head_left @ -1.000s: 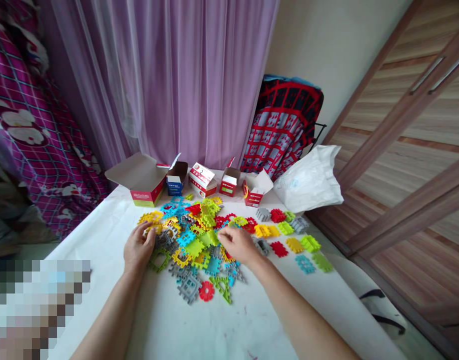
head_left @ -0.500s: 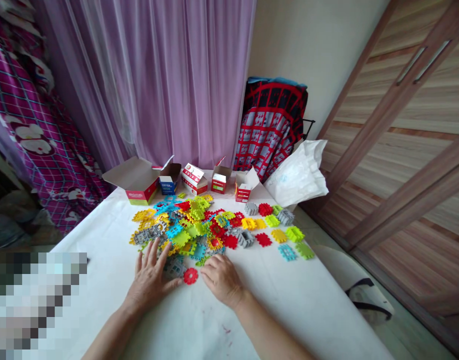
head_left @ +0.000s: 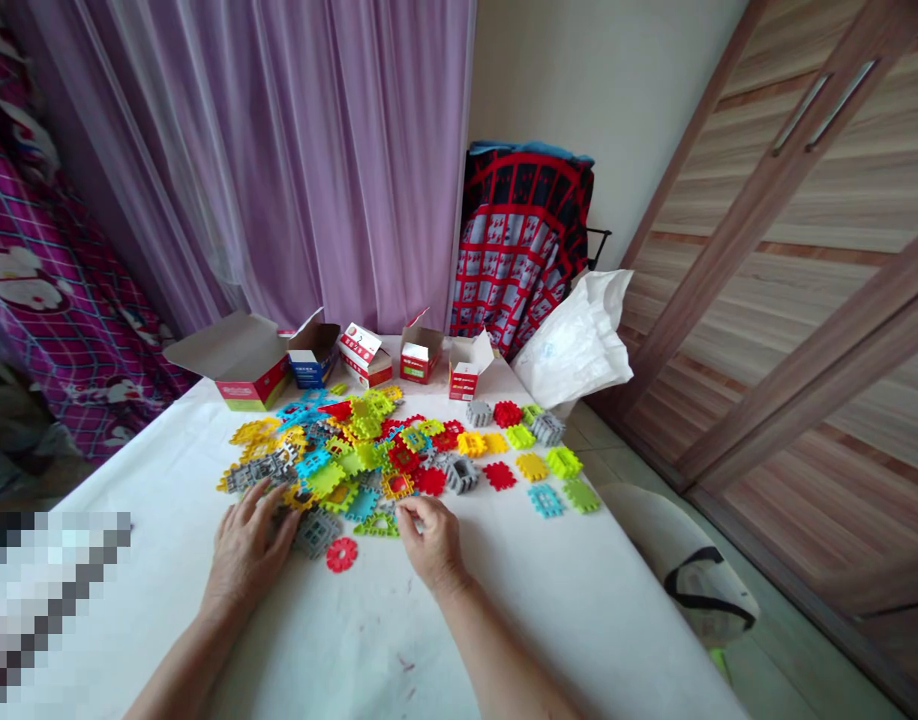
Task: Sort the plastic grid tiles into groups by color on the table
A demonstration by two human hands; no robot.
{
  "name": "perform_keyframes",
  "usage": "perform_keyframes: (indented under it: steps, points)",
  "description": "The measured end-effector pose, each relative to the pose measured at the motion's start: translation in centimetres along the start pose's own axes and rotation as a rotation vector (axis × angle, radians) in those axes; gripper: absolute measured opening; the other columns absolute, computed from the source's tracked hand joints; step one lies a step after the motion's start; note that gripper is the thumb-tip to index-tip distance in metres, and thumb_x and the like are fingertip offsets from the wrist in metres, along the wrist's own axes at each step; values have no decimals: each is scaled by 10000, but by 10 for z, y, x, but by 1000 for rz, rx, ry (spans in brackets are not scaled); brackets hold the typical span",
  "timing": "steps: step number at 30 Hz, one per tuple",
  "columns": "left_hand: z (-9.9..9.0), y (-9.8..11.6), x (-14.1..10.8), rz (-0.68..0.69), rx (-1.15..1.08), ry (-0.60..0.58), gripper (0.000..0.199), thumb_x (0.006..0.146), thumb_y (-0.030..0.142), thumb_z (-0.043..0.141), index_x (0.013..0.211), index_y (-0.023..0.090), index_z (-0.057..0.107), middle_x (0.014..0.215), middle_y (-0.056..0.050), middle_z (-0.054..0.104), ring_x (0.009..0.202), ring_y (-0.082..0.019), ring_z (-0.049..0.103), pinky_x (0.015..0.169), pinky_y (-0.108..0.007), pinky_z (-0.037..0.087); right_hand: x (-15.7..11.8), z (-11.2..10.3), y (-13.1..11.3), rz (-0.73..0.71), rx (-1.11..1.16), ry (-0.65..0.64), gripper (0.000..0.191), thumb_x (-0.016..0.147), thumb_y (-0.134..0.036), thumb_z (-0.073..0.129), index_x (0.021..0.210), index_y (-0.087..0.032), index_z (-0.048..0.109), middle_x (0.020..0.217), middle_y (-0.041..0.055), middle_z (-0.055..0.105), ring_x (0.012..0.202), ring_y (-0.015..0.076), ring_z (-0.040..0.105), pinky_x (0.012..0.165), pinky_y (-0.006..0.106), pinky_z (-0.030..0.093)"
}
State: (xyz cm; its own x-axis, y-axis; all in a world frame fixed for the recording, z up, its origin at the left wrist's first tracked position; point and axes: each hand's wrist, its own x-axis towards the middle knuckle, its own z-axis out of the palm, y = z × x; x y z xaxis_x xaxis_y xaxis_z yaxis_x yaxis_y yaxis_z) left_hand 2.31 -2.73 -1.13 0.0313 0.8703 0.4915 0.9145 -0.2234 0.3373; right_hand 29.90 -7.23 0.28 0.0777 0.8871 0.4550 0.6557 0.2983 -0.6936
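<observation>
Pieces (head_left: 328,478) of coloured plastic lie heaped mid-table, reaching toward the left edge of the table (head_left: 354,640). The left hand (head_left: 241,545) is spread against the heap's near-left side. The right hand (head_left: 433,540) curls its fingers beside a green triangle (head_left: 369,531); whether they pinch it, I cannot tell. A red disc (head_left: 342,565) lies between the hands. Separate blocks (head_left: 500,476) sit toward the right edge, cardboard boxes (head_left: 369,373) line the far edge, and a white bag (head_left: 579,345) tilts by the far right corner.
</observation>
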Motion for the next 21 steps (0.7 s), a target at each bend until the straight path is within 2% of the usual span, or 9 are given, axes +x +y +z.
perform_keyframes:
  steps: [4,8,12,18,21]
  points:
    - [-4,-3,3,-77,3,48,436,874,488,427,1164,248,648,1301,-131,631,1207,-305,590,1035,-483,469,-2,2,1,41,52,-31,212,892,-273,515,866,-226,720,788,51,748,723,167,674,718,252,517]
    - [-9,0,4,-115,13,64,461,868,508,408,1121,220,663,1298,-168,626,1206,-332,593,1036,-502,468,-3,7,-2,45,93,-56,203,883,-272,525,861,-228,722,790,50,751,722,171,682,732,255,529]
    - [-15,4,6,-208,17,54,490,858,541,391,1103,210,658,1298,-167,623,1239,-345,571,1063,-511,451,1,8,-7,74,115,-47,217,890,-273,520,905,-220,730,829,64,760,760,181,694,762,264,537]
    - [-23,15,8,-370,27,18,471,838,522,420,1155,232,613,1383,-58,581,1297,-332,523,1093,-535,423,4,7,-7,100,184,-49,210,889,-268,528,909,-220,731,824,54,767,752,174,703,756,247,535]
    - [-27,22,9,-411,35,-29,499,864,518,396,1192,203,600,1429,-109,547,1314,-351,512,1088,-534,423,4,8,-4,114,251,-12,221,889,-277,518,892,-208,728,770,49,760,708,169,706,716,236,535]
